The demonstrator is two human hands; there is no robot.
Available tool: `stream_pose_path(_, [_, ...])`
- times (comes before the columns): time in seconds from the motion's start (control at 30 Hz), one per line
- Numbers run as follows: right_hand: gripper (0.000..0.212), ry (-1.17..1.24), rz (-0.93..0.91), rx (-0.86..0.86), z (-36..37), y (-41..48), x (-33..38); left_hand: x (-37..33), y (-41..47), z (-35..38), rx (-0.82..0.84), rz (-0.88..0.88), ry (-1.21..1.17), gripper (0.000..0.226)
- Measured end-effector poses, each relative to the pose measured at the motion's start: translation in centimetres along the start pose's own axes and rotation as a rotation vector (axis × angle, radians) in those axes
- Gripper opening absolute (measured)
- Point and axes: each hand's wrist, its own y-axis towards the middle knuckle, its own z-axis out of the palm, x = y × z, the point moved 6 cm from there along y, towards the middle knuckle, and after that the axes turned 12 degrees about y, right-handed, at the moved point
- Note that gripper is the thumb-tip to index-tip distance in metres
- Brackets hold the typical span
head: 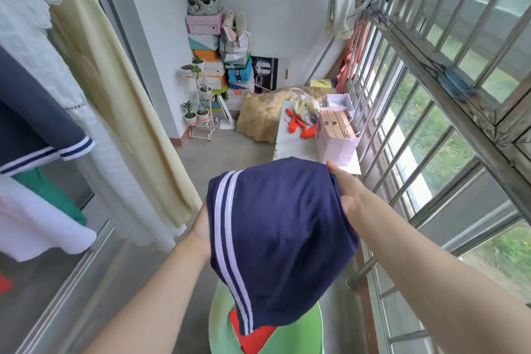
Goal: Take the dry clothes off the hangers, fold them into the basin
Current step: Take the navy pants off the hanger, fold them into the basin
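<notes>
I have both hands out in front of me with a folded navy garment [281,227] between them, two white stripes running down its left side. My right hand [344,190] pinches the right edge, thumb on top and fingers tucked beneath the cloth. My left hand [201,230] sits at the left edge with its fingers hidden under the fabric, so I cannot tell whether they grip or lie flat.

The garment hangs in the air over the green basin [304,327], which stands on the floor [224,152] near me. Its lower corner covers part of the basin and part of a red piece [255,336] lying inside.

On my left the hanging laundry crowds close: a navy top with white bands [34,129], a green garment [48,192] and a white one [37,227] below it, and a long cream cloth [94,66] farther in. On my right the metal window grille [431,95] runs the whole length.

Just beyond the garment stands a counter [290,146] carrying a pink paper bag [336,141] and some red scraps [298,126]. At the far wall I see stacked shoe boxes [209,52] and a white stand of potted plants [201,100].
</notes>
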Motion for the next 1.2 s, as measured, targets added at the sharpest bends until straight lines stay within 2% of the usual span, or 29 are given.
stream_pose_path(0.07, [0.047, -0.003, -0.002, -0.057, -0.9, 0.1, 0.2, 0.6, 0.1, 0.0, 0.115, -0.029, -0.045, 0.084])
stream_pose_path(0.1, [0.048, 0.0, -0.002, -0.071, -1.2, 0.1, 0.1, 1.1, 0.0, 0.0, 0.17, -0.05, -0.031, 0.088])
stream_pose_path(0.13, [0.05, -0.009, 0.012, -0.083, -1.4, 0.2, 0.1, 1.5, -0.4, 0.3, 0.211, -0.056, 0.03, 0.082])
stream_pose_path(0.2, [0.053, -0.021, 0.03, -0.1, -1.8, 0.2, 0.1, 2.2, -0.9, 0.9, 0.258, -0.037, 0.268, 0.055])
stream_pose_path(0.27, [0.053, -0.011, 0.011, -0.104, -1.8, 0.8, 0.5, 2.2, -0.6, 1.0, 0.187, 0.022, 0.428, 0.04])
stream_pose_path(0.37, [0.06, -0.044, -0.063, -0.101, -2.7, 1.9, 2.5, 1.1, -0.8, 1.4, 0.12, 0.078, 0.353, 0.03])
stream_pose_path(0.53, [0.068, -0.322, 0.112, 0.087, -5.7, -1.1, 1.1, -0.4, -1.0, 1.7, 0.109, 0.072, 0.275, 0.032])
stream_pose_path(0.63, [0.079, -0.133, 0.197, 0.131, -8.5, -1.2, -1.7, -0.9, -0.8, 1.8, 0.088, 0.051, 0.224, 0.035])
stream_pose_path(0.73, [0.077, -0.061, 0.196, 0.142, -9.2, -1.5, -3.7, -0.9, -0.4, 1.7, 0.092, 0.022, 0.167, 0.039])
stream_pose_path(0.87, [0.063, -0.293, 0.307, 0.221, -7.7, -2.2, -6.0, -0.8, -0.1, 1.6, 0.094, 0.005, 0.169, 0.038])
stream_pose_path(0.93, [0.044, -0.357, 0.254, 0.179, -7.2, -1.5, -5.7, -0.8, 0.1, 1.3, 0.077, -0.017, 0.192, 0.038])
stream_pose_path(1.0, [0.037, -0.375, 0.181, 0.118, -7.0, -0.7, -5.1, -0.6, 0.3, 0.5, 0.033, -0.061, 0.225, 0.036])
stream_pose_path(1.13, [0.037, -0.4, 0.153, -0.024, -8.2, 0.7, -4.9, 0.3, 0.8, -2.4, -0.136, -0.115, 0.311, 0.033])
stream_pose_path(1.2, [0.04, -0.419, 0.176, -0.067, -8.8, 1.1, -5.3, 0.6, 1.0, -3.4, -0.195, -0.06, 0.317, 0.04])
